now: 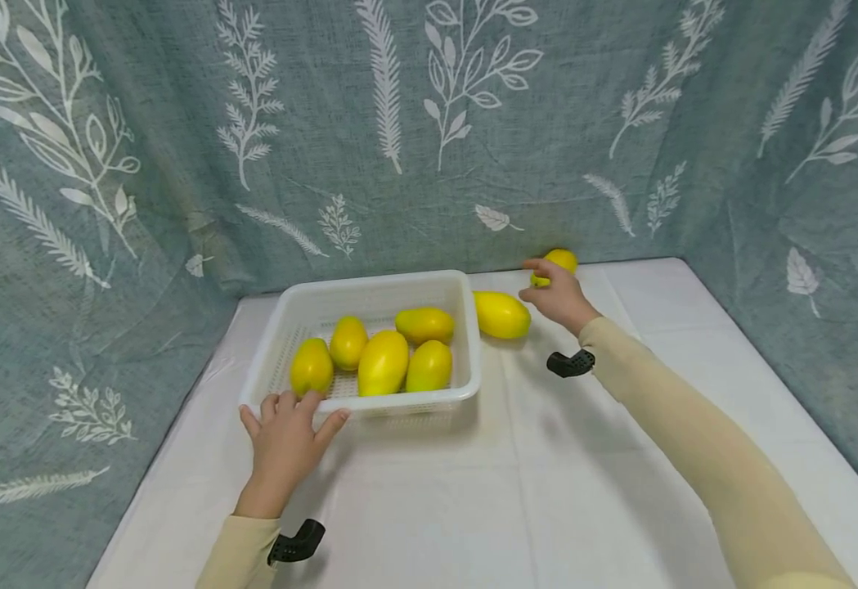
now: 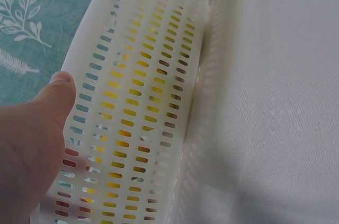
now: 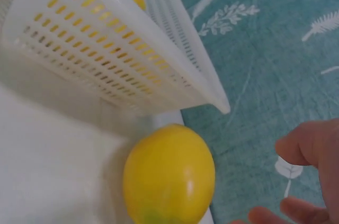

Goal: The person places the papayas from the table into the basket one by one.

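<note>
A white plastic basket (image 1: 469, 327) with slotted walls stands on the table and holds several yellow mangoes (image 1: 383, 364). My left hand (image 1: 285, 446) grips its near rim at the left corner, thumb (image 2: 58, 94) outside and fingers over the edge. Just right of the basket lies one loose mango (image 1: 502, 315), also seen in the right wrist view (image 3: 169, 176). My right hand (image 1: 557, 294) reaches past it to another mango (image 1: 563, 260) at the back edge, partly hidden behind the hand. Its thumb and fingers are apart; whether they touch that mango I cannot tell.
A white cloth covers the table (image 1: 429, 507). Green-grey curtains (image 1: 399, 123) with white leaf prints hang behind it and along both sides, close to the back edge. A black wrist-worn device (image 1: 570, 363) sits at each cuff.
</note>
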The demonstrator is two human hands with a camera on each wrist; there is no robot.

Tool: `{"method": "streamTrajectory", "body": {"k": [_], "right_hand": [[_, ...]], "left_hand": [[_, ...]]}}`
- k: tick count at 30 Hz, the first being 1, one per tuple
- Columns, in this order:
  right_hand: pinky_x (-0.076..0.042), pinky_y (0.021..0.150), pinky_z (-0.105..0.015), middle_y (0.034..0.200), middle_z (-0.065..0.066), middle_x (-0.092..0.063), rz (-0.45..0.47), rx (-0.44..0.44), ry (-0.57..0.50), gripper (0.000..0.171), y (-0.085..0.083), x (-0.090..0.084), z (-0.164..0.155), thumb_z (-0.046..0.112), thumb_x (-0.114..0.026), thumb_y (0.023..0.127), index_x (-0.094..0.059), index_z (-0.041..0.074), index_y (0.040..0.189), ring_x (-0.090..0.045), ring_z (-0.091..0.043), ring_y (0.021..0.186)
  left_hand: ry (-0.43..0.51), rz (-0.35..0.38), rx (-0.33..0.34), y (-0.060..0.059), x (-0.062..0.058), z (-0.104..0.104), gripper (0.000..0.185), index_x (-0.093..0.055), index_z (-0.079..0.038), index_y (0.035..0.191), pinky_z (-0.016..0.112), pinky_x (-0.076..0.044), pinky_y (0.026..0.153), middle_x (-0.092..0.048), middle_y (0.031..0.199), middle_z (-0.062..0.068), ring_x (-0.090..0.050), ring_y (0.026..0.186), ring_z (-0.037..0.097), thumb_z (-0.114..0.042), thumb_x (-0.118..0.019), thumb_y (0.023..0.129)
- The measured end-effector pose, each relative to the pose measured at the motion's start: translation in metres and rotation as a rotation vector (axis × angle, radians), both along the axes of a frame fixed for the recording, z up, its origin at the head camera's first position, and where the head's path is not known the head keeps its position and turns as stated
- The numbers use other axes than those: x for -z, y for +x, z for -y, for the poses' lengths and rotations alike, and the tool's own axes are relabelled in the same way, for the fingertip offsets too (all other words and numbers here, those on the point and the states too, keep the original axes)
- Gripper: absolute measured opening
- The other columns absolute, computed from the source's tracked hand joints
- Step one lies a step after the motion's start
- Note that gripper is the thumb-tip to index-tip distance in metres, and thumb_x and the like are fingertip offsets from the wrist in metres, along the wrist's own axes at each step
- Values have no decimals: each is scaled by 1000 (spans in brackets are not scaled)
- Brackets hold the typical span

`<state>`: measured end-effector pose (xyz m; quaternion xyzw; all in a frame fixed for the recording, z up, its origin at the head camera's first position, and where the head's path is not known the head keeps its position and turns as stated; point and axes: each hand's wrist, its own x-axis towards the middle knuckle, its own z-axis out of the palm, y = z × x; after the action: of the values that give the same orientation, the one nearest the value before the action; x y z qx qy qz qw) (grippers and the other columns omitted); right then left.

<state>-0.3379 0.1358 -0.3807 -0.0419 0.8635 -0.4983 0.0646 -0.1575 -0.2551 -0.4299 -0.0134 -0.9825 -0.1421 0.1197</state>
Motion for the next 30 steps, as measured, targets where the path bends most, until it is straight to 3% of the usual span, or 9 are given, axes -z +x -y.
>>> {"method": "streamTrajectory", "body": {"k": [9,16,21,25,30], "right_hand": [[-40,116,-54,163,-21,-34,39,-104,86,48,-27,14,28,17,-60,102,-50,10,148,-35,-42,149],[-25,126,-54,165,-18,-32,126,-170,109,45,-32,42,30,14,-59,102,-51,8,145,-24,-39,156],[-20,126,-59,167,-19,-28,109,-224,105,50,-31,44,29,15,-60,101,-47,9,149,-17,-43,157],[-32,120,-60,170,-16,-20,176,-248,91,54,-31,43,30,16,-60,101,-43,15,152,-26,-41,153],[-51,98,-52,170,-16,-17,235,-240,33,57,-30,48,35,17,-60,102,-39,17,154,-43,-38,135]], "left_hand": [[13,6,-28,3,0,6,51,-67,-1,122,87,-5,106,-59,121,34,-41,129,60,-45,-68,96],[3,18,-12,0,1,4,53,-66,-1,124,85,-6,107,-59,120,33,-41,129,59,-46,-67,96],[6,-14,-10,0,1,2,52,-67,-1,122,85,-6,107,-60,115,31,-42,126,57,-45,-69,95],[3,-21,-12,0,0,2,52,-67,0,122,85,-7,107,-60,115,31,-43,126,57,-44,-70,94],[2,-8,-23,0,2,3,52,-67,-1,122,85,-7,107,-60,116,31,-43,126,57,-45,-70,94]]}}
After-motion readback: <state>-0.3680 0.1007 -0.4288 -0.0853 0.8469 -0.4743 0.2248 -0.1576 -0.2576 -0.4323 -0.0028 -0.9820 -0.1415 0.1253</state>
